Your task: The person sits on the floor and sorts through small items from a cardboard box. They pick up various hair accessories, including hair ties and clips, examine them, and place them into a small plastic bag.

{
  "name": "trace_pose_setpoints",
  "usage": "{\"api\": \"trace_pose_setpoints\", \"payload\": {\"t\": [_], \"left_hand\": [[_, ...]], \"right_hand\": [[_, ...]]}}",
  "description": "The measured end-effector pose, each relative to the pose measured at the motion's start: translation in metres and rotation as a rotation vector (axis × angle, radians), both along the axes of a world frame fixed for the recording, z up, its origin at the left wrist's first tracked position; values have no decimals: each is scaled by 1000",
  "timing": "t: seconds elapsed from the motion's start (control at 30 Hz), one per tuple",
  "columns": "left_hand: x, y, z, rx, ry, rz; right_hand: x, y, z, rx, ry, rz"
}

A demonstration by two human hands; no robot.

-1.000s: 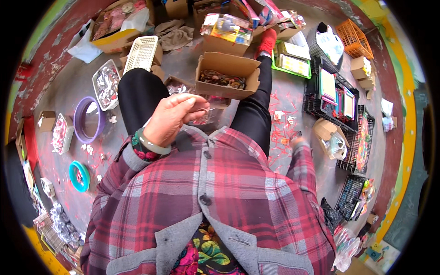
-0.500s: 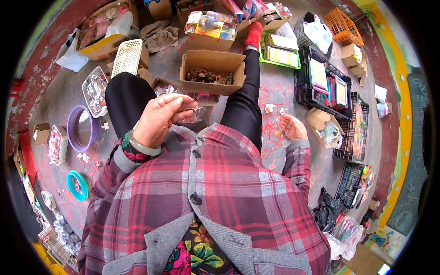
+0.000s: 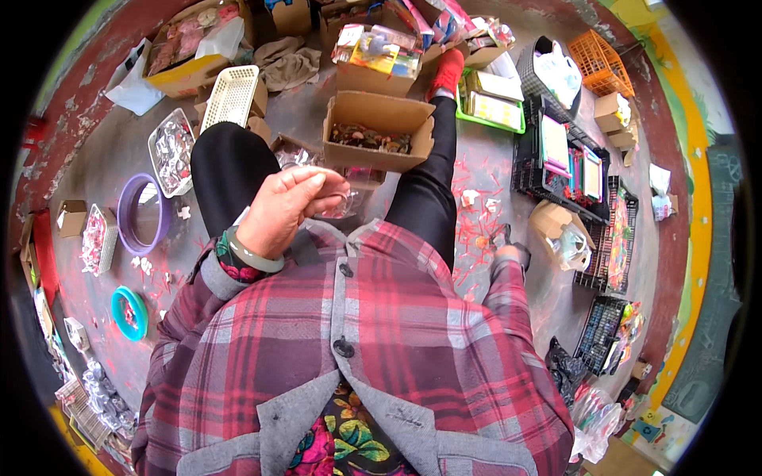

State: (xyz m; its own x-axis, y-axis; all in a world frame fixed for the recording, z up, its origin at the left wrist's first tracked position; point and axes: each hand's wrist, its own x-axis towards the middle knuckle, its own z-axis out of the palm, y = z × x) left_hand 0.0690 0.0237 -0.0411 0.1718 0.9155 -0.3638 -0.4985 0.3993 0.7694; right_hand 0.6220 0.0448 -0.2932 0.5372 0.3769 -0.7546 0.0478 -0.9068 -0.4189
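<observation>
My left hand (image 3: pixel 290 202) is raised in front of my jacket, with thumb and fingers pressed together. A thin, pale curved strand shows by its fingertips, too small to name surely. Off to the right and low over the floor, my right hand (image 3: pixel 508 253) is closed round a dark tool (image 3: pixel 522 251); its kind is unclear. Red scraps (image 3: pixel 474 208) and small white pieces lie beside that hand. Between my legs stands an open cardboard box (image 3: pixel 373 151) holding many small dark and coloured bits. Clear bags of small items (image 3: pixel 337 208) sit behind my left hand.
On the left are a purple ring-shaped tub (image 3: pixel 127 213), a turquoise bowl (image 3: pixel 119 313) and white baskets (image 3: pixel 230 99). Black crates (image 3: pixel 524 178) line the right side, near an opened carton (image 3: pixel 548 213). A green tray (image 3: pixel 492 119) lies beyond my right foot.
My right hand has moved down slightly and now grips the dark tool; before, its fingers were at the small white pieces. The left hand keeps its pinch. The view has shifted slightly.
</observation>
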Motion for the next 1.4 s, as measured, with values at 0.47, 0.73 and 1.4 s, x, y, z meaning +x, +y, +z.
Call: {"api": "trace_pose_setpoints", "payload": {"t": [0.47,0.73,1.4], "left_hand": [[3,0,9,11,-45,-33],[1,-3,10,8,-69,1],[2,-3,2,2,-39,-60]], "right_hand": [[-243,76,206,724,674,656],[-350,44,252,743,956,872],[-359,33,252,936,864,897]]}}
